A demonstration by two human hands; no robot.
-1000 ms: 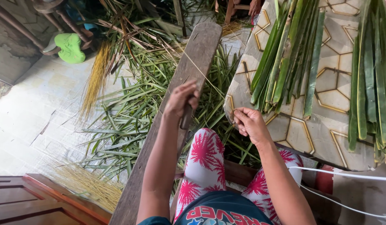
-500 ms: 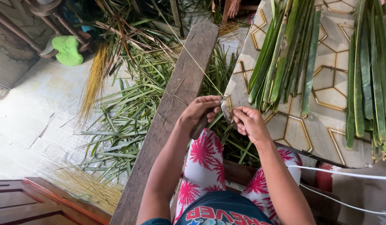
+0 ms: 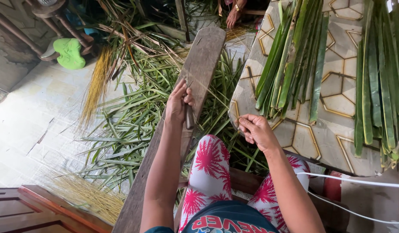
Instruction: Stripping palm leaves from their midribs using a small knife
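Observation:
My left hand (image 3: 178,103) rests on a long wooden plank (image 3: 203,56) and grips a small knife (image 3: 189,117) with its blade pointing down toward me. My right hand (image 3: 255,131) sits at the table's edge, with fingers pinched on the end of a thin pale leaf rib (image 3: 216,101). The rib stretches from that pinch up across the plank toward the left hand. The two hands are about a hand's width apart, above my knees in red-and-white patterned trousers (image 3: 208,164).
A table under a patterned cloth (image 3: 337,99) carries two bundles of long green leaf strips (image 3: 290,64) (image 3: 380,86). Green leaf scraps (image 3: 139,108) and yellow rib bundles (image 3: 96,86) (image 3: 91,198) cover the floor. Another person's foot (image 3: 234,15), a green sandal (image 3: 70,51) and a white cable (image 3: 350,177) are nearby.
Half a second ago my left hand met the right hand at the table's edge. It has since drawn away to the left onto the plank, and the rib is stretched between them.

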